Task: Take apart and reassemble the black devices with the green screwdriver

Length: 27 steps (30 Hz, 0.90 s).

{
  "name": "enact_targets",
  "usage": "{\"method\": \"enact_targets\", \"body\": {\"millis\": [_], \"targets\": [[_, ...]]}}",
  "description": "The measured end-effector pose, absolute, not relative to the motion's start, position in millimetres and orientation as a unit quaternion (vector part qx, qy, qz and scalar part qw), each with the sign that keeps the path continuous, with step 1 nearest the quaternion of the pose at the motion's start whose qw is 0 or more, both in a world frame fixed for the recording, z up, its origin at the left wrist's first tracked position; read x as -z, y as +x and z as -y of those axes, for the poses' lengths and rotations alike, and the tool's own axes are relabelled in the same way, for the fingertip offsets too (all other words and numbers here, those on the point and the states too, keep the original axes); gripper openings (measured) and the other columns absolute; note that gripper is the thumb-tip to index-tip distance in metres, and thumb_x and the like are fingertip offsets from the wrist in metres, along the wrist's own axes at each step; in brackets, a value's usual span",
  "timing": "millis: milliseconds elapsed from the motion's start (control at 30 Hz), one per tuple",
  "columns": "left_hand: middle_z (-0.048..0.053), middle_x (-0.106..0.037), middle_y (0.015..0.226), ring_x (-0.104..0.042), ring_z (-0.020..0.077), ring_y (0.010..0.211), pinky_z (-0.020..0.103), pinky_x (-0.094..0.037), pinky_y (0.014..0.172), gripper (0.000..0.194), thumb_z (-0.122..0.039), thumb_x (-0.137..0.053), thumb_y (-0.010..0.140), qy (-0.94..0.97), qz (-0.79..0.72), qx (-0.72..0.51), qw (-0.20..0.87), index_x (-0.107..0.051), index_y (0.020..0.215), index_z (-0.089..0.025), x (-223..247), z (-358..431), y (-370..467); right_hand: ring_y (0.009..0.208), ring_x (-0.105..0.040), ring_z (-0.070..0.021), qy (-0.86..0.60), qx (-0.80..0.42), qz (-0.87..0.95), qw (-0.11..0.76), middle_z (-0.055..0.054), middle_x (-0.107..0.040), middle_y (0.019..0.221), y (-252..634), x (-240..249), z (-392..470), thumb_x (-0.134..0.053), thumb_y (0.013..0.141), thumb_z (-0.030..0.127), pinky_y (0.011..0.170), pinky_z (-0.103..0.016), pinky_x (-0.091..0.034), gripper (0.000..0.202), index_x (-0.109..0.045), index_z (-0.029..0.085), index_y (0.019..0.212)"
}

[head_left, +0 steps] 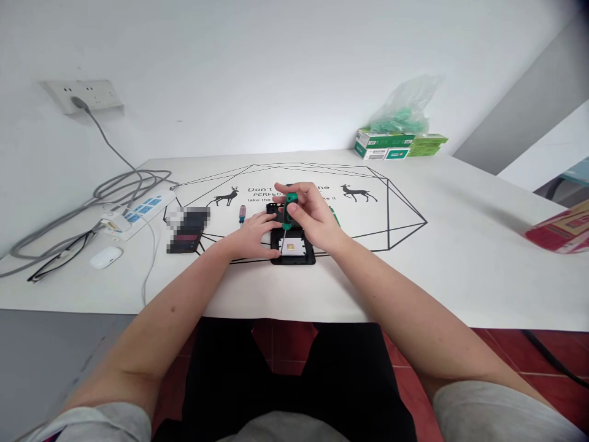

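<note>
My right hand (315, 215) grips a green-handled screwdriver (289, 212), held upright with its shaft pointing down. The tip is at the left inner edge of an open black case (299, 259), where a white piece with a small gold patch (291, 247) lies. My left hand (253, 236) rests at the case's left side, its fingers spread and the thumb close to the screwdriver tip. Behind, another black part (275, 212) is partly covered by my hands. A second screwdriver with a reddish clear handle (242, 213) lies just beyond my left hand.
On the left are a phone-like dark object (188, 230), a white power strip (145, 215), coiled grey cable (110, 184), glasses (59, 261) and a white earbud case (106, 257). Green boxes (386, 144) under a plastic bag (409, 104) stand back right; a red package (559, 230) is far right.
</note>
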<state>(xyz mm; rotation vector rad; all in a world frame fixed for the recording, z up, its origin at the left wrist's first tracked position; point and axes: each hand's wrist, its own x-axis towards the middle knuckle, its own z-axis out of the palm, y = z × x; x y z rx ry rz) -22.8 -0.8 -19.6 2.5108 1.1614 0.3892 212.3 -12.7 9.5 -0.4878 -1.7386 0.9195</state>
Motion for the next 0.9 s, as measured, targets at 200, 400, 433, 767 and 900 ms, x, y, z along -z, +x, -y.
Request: {"method": "enact_targets", "body": {"millis": [200, 400, 433, 767, 900], "targets": [[0.015, -0.047, 0.174, -0.033, 0.0468, 0.166, 0.070, -0.025, 0.137, 0.076, -0.055, -0.089, 0.083, 0.885, -0.408, -0.134, 0.181, -0.068, 0.151, -0.029, 16, 3, -22, 0.120, -0.067, -0.0285, -0.231, -0.186, 0.778, 0.555, -0.011, -0.067, 0.124, 217, -8, 4, -0.045, 0.113, 0.064, 0.111, -0.058, -0.060, 0.044, -0.069, 0.031, 0.128], [0.013, -0.048, 0.173, -0.032, 0.0457, 0.167, 0.069, -0.025, 0.137, 0.073, -0.055, -0.089, 0.083, 0.885, -0.406, -0.137, 0.182, -0.069, 0.149, -0.031, 16, 3, -22, 0.084, -0.063, -0.0174, -0.239, -0.317, 0.737, 0.548, -0.004, -0.065, 0.111, 215, -7, 4, -0.053, 0.110, 0.066, 0.081, -0.040, -0.063, 0.039, -0.063, 0.030, 0.122], [0.013, -0.048, 0.173, -0.032, 0.0461, 0.167, 0.070, -0.024, 0.137, 0.074, -0.055, -0.089, 0.083, 0.884, -0.410, -0.134, 0.181, -0.069, 0.149, -0.030, 16, 3, -22, 0.084, -0.063, -0.0168, -0.235, -0.337, 0.730, 0.546, -0.002, -0.064, 0.106, 215, -7, 4, -0.057, 0.108, 0.068, 0.080, -0.038, -0.062, 0.040, -0.061, 0.031, 0.120], [0.013, -0.043, 0.179, -0.028, 0.0477, 0.169, 0.070, -0.019, 0.139, 0.081, -0.058, -0.087, 0.084, 0.882, -0.423, -0.110, 0.177, -0.064, 0.157, -0.030, 11, 7, -20, 0.102, -0.076, -0.0197, -0.219, -0.435, 0.678, 0.550, 0.000, -0.067, 0.110, 212, -9, 12, -0.076, 0.098, 0.048, 0.097, -0.044, -0.067, 0.038, -0.053, 0.034, 0.124], [0.014, -0.041, 0.180, -0.027, 0.0473, 0.170, 0.070, -0.023, 0.138, 0.082, -0.060, -0.086, 0.085, 0.881, -0.426, -0.110, 0.175, -0.064, 0.158, -0.030, 12, 7, -20, 0.131, -0.072, -0.0258, -0.220, -0.419, 0.695, 0.541, -0.006, -0.072, 0.135, 215, -14, 15, -0.061, 0.104, 0.035, 0.122, -0.059, -0.057, 0.026, -0.059, 0.033, 0.130]]}}
